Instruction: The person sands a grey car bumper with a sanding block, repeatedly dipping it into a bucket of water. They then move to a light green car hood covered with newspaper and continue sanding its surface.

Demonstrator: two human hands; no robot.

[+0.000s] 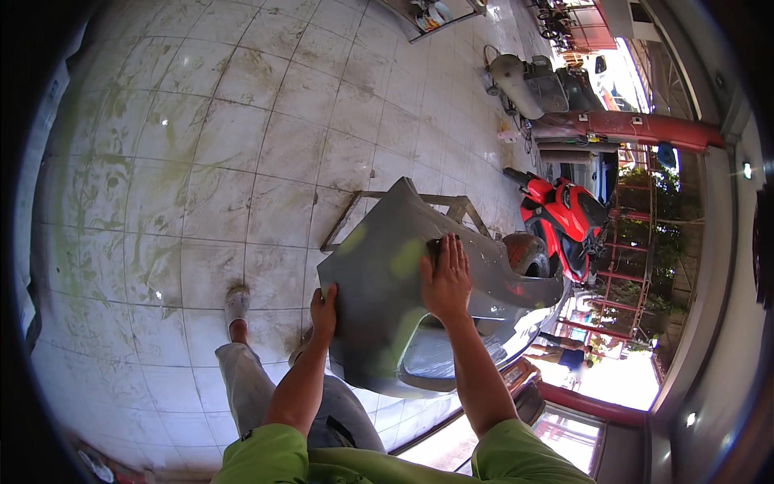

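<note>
A grey car bumper lies tilted in front of me, propped on a metal-framed stand. My left hand grips its near left edge, the thumb up along the side and the other fingers partly hidden. My right hand lies on the upper surface with its fingers stretched out flat. Something small and dark shows at the fingers' left side; its kind I cannot make out. Dull, scuffed patches mark the bumper's surface, and an opening is cut in its near right part.
Dirty white floor tiles spread to the left and ahead. A red motorcycle stands to the right beyond the bumper. Further back are a tank-like machine and a red pillar. A cart stands at the far edge. Another person is outside at right.
</note>
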